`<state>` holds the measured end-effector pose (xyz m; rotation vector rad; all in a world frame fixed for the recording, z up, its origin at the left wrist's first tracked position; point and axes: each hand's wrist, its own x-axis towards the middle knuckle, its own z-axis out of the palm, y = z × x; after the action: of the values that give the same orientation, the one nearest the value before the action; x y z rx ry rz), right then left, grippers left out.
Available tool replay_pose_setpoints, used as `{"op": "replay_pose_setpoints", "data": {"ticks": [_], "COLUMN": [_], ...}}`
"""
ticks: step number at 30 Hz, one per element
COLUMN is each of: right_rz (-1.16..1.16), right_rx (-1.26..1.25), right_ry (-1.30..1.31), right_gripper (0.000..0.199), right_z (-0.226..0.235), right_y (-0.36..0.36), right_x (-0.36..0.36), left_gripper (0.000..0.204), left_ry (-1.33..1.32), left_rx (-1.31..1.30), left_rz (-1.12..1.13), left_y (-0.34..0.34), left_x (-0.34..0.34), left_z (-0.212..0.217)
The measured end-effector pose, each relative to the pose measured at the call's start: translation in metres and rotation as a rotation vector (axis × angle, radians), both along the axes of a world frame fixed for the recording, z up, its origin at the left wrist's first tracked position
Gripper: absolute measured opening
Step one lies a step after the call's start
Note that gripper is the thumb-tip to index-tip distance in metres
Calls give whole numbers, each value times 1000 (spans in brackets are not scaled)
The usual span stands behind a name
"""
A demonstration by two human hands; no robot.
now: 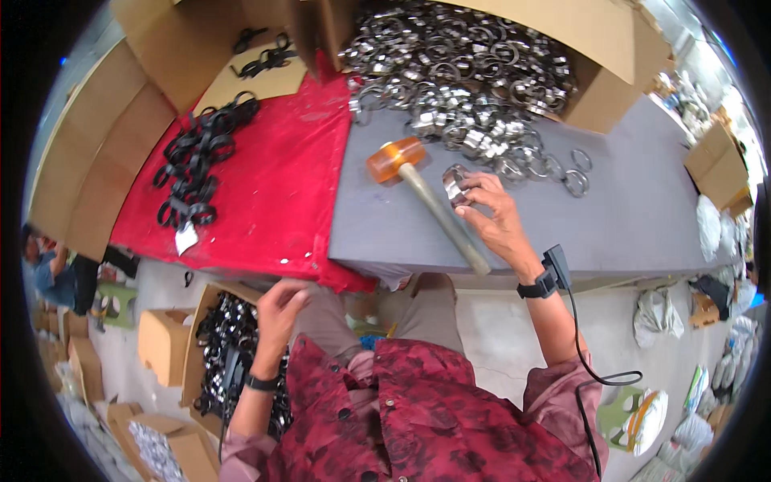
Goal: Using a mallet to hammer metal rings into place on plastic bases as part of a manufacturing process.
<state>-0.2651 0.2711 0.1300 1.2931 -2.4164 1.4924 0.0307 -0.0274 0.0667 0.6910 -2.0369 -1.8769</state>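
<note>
My right hand [494, 213] pinches a shiny metal ring [456, 185] between thumb and fingers, just above the grey tabletop. Beside that ring lies a mallet [438, 210] with an orange head and a pale handle, pointing toward the table's front edge. My left hand [281, 312] hovers in front of the red-covered table edge, near my lap. Its fingers are loosely bent and apart, with nothing visible in them. A large heap of similar metal rings [474, 132] spills from a cardboard box toward my right hand.
Black rings [197, 161] lie in a cluster on the red cloth [281, 177]. At my left, a floor-level carton [193, 361] holds many dark and shiny rings. A black cable [590, 377] runs from my right wrist. Another person [60, 277] is at far left.
</note>
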Motion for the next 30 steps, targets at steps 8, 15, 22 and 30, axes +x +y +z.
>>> {"op": "replay_pose_setpoints", "data": {"ticks": [8, 15, 22, 30], "right_rz": [313, 282, -235, 267], "right_rx": [-74, -98, 150, -38], "right_ry": [-40, 5, 550, 279], "right_gripper": [13, 10, 22, 34], "right_z": [5, 0, -9, -10], "right_y": [-58, -70, -40, -71], "right_x": [63, 78, 15, 88], "left_gripper": [21, 6, 7, 9], "left_ry": [330, 442, 503, 482], "left_rx": [349, 601, 759, 770], "left_rz": [-215, -52, -96, -47], "left_y": [75, 80, 64, 66], "left_x": [-109, -91, -80, -80], "left_z": [28, 2, -6, -1]}}
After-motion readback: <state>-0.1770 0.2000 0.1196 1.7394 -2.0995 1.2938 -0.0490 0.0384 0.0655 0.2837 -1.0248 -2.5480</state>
